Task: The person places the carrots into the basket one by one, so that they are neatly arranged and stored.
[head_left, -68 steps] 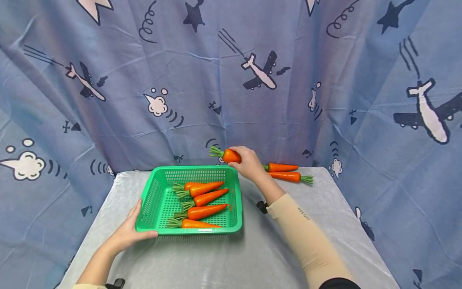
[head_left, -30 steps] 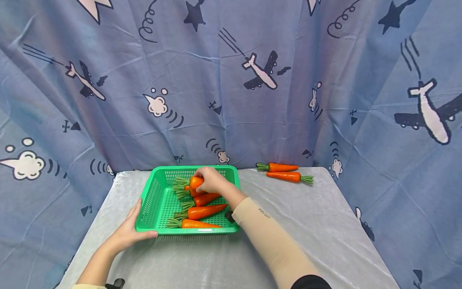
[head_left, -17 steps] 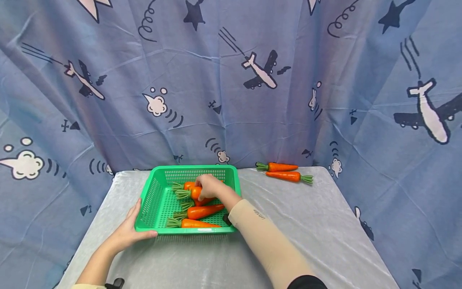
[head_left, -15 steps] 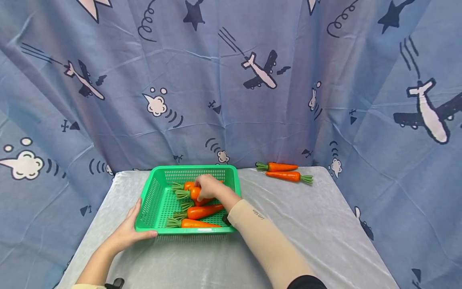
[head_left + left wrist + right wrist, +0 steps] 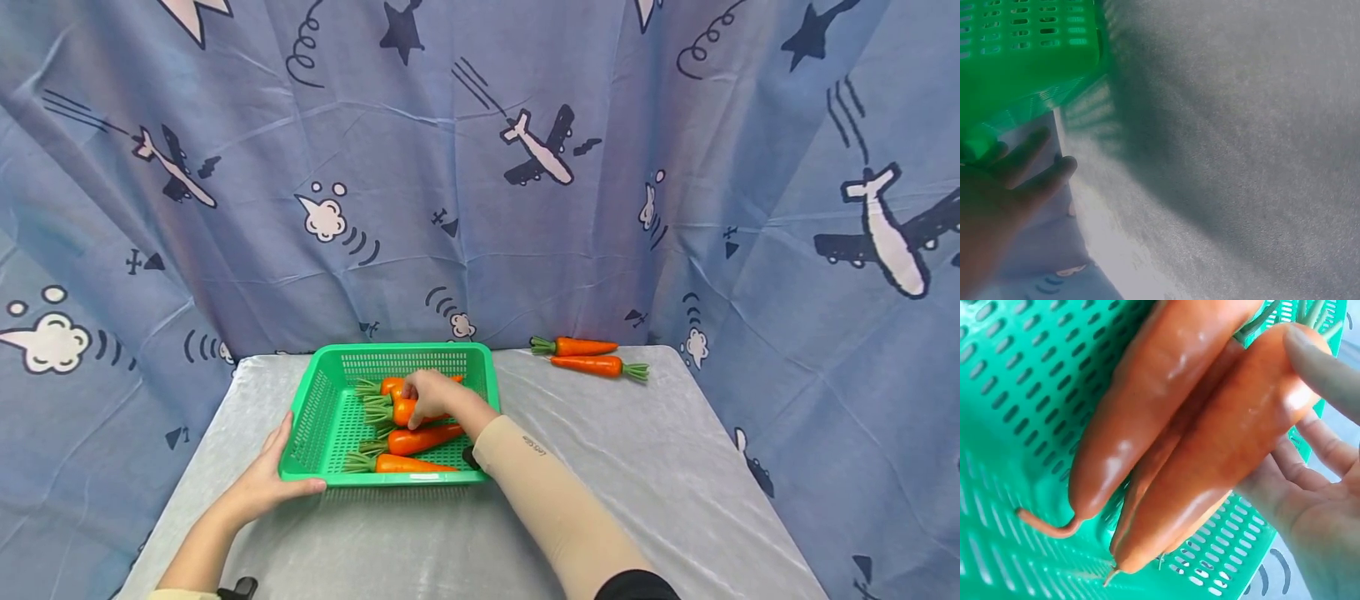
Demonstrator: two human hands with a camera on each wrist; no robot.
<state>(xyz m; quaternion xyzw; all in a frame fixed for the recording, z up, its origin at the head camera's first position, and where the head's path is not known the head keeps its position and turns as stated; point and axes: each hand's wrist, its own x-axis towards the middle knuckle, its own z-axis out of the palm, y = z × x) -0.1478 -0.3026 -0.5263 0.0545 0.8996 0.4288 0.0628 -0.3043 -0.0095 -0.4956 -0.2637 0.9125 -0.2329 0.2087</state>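
A green plastic basket (image 5: 375,480) holds several orange carrots with green stems, lying side by side with their tops to the left. My right hand (image 5: 441,395) is inside it, pinching one carrot (image 5: 401,413) near its top. In the right wrist view the thumb (image 5: 1322,369) lies on this carrot's upper side, with fingers beneath. Right beside it is another carrot (image 5: 1141,406) with a thin curled tip. My left hand (image 5: 264,479) spans the basket's near left corner: the thumb lies along the front rim, and straight fingers reach up the left wall.
Two carrots, a rear one (image 5: 581,347) and a nearer one (image 5: 592,365), lie on the grey cloth-covered table (image 5: 600,467) at the back right. A blue patterned curtain (image 5: 420,208) surrounds the table's back and sides.
My right hand has carried a carrot from above the basket's back right rim down among the others, then shifted it slightly toward the front. My left hand has stayed at the corner.
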